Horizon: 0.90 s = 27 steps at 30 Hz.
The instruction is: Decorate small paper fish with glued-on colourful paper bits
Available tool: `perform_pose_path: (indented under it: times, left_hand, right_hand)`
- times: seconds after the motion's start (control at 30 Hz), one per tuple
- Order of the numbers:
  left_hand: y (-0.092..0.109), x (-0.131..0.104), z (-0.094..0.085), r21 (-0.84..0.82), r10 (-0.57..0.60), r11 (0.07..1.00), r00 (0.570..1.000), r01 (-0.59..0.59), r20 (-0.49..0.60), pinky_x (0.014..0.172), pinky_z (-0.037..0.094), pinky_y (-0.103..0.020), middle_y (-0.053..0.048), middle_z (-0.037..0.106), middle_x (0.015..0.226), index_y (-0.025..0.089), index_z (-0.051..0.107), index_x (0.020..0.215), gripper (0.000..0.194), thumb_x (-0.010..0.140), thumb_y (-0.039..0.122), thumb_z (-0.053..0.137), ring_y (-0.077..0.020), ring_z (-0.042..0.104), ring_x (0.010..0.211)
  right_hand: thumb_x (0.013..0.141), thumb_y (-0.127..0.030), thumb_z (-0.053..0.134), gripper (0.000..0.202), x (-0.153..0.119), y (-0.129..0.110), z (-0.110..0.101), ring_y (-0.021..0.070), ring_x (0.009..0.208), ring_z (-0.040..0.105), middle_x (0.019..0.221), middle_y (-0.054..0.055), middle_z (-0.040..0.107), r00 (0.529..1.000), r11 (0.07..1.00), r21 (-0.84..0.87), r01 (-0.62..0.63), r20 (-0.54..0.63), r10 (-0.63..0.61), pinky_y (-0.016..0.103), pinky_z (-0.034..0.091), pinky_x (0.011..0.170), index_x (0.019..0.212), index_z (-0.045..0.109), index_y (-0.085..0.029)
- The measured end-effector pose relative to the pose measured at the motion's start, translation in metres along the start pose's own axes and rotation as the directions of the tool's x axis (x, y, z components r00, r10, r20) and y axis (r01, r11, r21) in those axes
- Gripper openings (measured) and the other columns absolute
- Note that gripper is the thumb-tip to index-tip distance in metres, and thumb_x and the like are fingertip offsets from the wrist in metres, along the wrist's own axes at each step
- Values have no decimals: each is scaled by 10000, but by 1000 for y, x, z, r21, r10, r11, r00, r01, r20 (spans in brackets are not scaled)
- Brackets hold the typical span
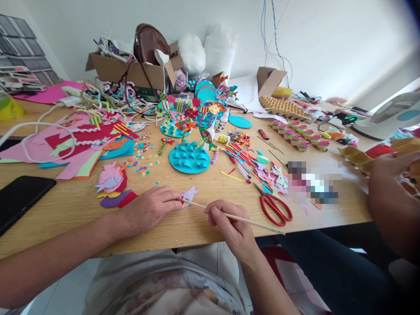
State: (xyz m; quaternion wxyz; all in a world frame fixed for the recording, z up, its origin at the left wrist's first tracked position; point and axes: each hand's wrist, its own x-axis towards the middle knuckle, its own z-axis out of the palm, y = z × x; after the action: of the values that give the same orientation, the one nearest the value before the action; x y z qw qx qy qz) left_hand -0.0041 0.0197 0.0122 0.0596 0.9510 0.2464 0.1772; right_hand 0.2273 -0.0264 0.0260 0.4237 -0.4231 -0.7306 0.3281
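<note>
A small lavender paper fish [189, 195] with colourful patches lies on the table near its front edge. My left hand [152, 208] rests there with its fingers bent together, the fingertips holding the fish down at its left end. Pinched in my right hand [231, 223] is a thin wooden stick [252, 222], slanting from the lower right. Its far tip meets the fish beside my left fingertips. Beyond stands a round turquoise base [189, 164] with curled paper scales. Red-handled scissors [274, 208] lie partly open right of my right hand.
Paper fish shapes [111, 179] lie stacked at left, near a black phone [24, 197]. Paper strips [234, 157] and scraps [275, 177] spread on the right. A glue bottle [223, 121] stands behind. Another person's hand [390, 188] is at far right beside egg cartons.
</note>
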Motion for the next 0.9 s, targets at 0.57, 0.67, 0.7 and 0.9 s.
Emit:
perform_pose_path:
  times: [0.57,0.67,0.7,0.9]
  left_hand:
    - [0,0,1,31,26,999,1000,-26,-5,849,431,-321,-81,598,1077,156,576,1056,292,891,102,342,-180,510,977]
    - [0,0,1,31,28,999,1000,-28,-13,841,434,-324,-84,601,1071,157,582,1051,293,889,104,343,-180,515,967]
    - [0,0,1,31,27,999,1000,-27,-14,840,435,-324,-84,601,1072,159,581,1054,294,889,105,344,-180,515,967]
    - [1,0,0,37,35,999,999,-34,-7,843,431,-322,-84,600,1068,148,580,1046,289,888,104,342,-186,512,970]
  right_hand:
    - [882,-254,416,240,-2,5,0,93,510,466,552,-24,516,999,999,40,-29,-34,30,224,346,521,725,574,-167]
    - [881,-264,425,240,-3,6,1,95,507,465,544,-24,514,997,997,63,-38,-60,42,226,346,517,734,586,-165]
    - [881,-268,427,241,-3,6,1,96,509,466,544,-22,516,997,997,72,-41,-67,46,227,345,515,736,589,-165]
    - [883,-276,424,253,-2,8,2,97,512,460,545,-22,509,997,996,79,-51,-50,55,229,339,514,723,584,-163]
